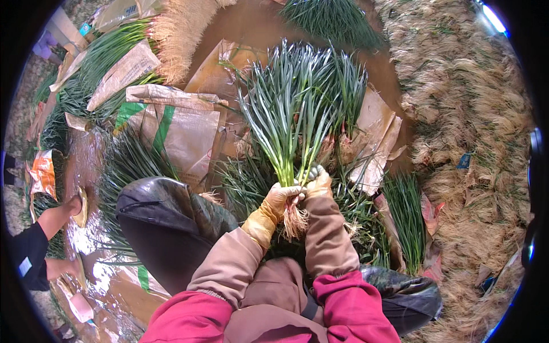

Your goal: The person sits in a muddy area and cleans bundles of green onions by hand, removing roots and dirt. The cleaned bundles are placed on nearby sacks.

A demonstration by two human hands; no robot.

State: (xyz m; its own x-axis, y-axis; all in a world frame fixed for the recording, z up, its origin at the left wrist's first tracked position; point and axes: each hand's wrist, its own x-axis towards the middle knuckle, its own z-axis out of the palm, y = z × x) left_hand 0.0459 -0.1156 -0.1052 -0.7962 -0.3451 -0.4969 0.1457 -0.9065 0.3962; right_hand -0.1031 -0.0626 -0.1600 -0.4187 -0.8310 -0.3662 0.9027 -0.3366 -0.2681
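Observation:
My left hand (281, 199), in a yellowish glove, is closed round the pale lower stems of a bunch of green leafy stalks with roots (284, 154), possibly Chinese chives or young scallions. The leaves fan away from me and the stringy roots hang below the fist. Beside it, touching or nearly so, my right hand (316, 182) is closed at the base of several stalks on the bunch's right side; its fingertips look grey. More rooted stalks (351, 94) lie just behind on woven sacking. Loose green leaves lie under both hands.
Woven sacks (184, 137) lie ahead left, on wet brown ground. Piled stalks (128, 158) are beside my left knee, and another bundle (405, 223) stands right. A broad mass of pale roots (463, 128) runs along the right. A person's feet in yellowish shoes (81, 208) show at far left.

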